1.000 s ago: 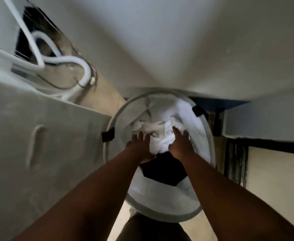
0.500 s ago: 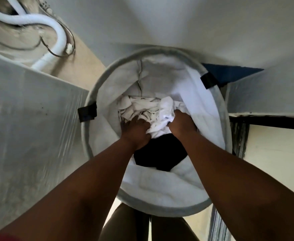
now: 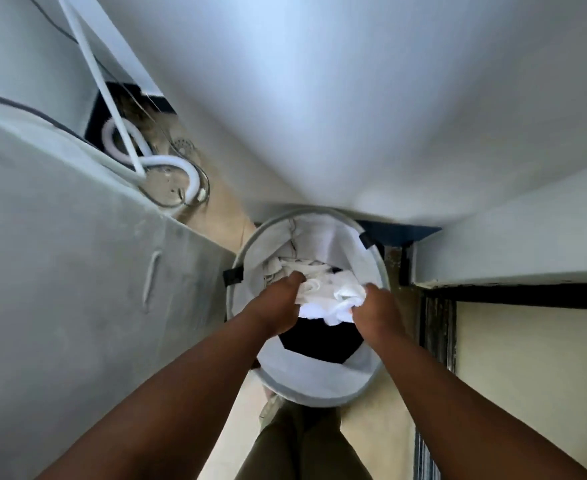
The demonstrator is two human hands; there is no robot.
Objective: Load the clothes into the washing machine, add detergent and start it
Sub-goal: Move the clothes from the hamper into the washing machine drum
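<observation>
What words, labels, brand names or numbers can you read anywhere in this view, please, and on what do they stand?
None: no readable text shows anywhere.
The laundry basket and its black tabs are blank.
The white clothes, gripped by the left hand and right hand, show no print.
The grey panel on the left carries only a moulded mark, no lettering.

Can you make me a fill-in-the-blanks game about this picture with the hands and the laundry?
1. Both hands are grabbing a bundle of ____ cloth.
2. The left hand and the right hand reach into a round laundry ____.
3. The basket has two ____ tabs on its rim.
4. A white ____ curls on the floor behind the grey machine.

Missing words: white; basket; black; hose
</observation>
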